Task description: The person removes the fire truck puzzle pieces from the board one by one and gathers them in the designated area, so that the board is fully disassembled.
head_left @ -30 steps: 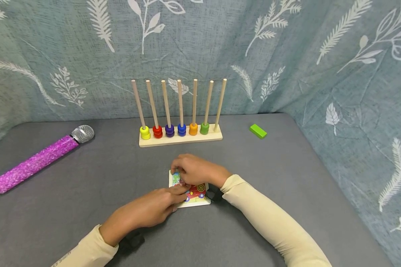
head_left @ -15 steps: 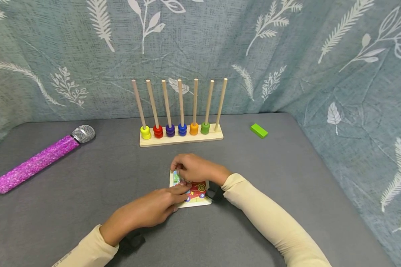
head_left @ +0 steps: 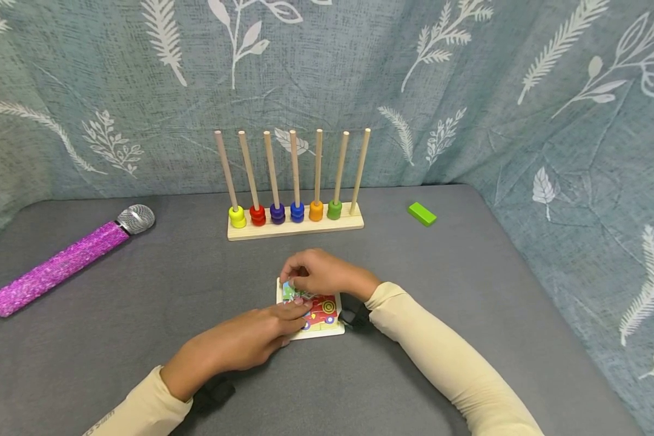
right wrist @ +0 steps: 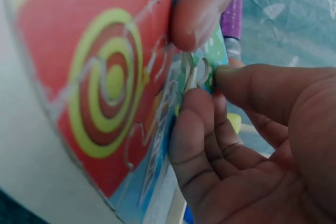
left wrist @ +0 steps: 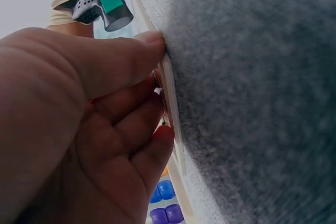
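A small jigsaw puzzle board (head_left: 327, 330) with a red car picture and a pale rim lies on the grey table. My left hand (head_left: 251, 339) rests on its near left part, the fairly straight fingers pressing on the picture. In the left wrist view the left thumb (left wrist: 149, 43) touches the edge of the board (left wrist: 170, 87). Over the far left corner is my right hand (head_left: 321, 272). In the right wrist view it pinches a green puzzle piece (right wrist: 214, 56) between thumb and fingers. How fully that piece sits in the board is hidden by the fingers.
Behind the board stands a wooden peg rack (head_left: 294, 227) with coloured beads on most pegs. A glittery pink microphone (head_left: 65, 260) lies at the left, and a green block (head_left: 422, 214) at the back right. A leaf-patterned cloth (head_left: 327, 91) hangs behind the table.
The right hand has shifted slightly right and away, showing a little more of the picture beneath it. The left hand stays in place on the board.
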Available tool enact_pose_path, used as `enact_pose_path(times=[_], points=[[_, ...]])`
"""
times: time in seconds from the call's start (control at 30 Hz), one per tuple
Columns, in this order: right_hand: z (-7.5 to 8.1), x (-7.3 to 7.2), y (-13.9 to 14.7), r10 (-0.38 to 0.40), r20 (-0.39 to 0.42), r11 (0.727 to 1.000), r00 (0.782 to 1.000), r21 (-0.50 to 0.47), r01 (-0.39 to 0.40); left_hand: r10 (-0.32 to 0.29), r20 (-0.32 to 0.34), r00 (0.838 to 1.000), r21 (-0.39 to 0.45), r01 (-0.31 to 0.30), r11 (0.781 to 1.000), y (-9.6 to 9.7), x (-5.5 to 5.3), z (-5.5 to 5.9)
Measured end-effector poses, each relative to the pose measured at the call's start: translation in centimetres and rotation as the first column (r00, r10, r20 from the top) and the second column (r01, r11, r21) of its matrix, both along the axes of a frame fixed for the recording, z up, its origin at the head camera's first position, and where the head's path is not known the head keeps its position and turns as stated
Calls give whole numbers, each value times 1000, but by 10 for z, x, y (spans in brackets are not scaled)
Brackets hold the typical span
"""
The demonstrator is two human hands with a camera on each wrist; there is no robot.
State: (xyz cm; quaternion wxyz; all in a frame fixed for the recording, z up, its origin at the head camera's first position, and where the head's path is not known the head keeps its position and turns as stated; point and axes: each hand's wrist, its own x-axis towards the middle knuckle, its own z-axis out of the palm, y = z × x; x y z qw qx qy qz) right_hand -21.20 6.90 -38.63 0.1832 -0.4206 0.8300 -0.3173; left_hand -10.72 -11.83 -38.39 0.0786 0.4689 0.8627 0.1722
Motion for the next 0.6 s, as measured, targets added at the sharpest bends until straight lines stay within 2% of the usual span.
enact_pose_path(times=[0.33,0.6], points=[[4,0,4,1,55,1000,999,-26,1,11,40,999,14,-11,1000,0,-1,-2],[11,-4,13,-54,127,994,990,-91,66,20,97,995,22,-23,1000,0,-3,-2]])
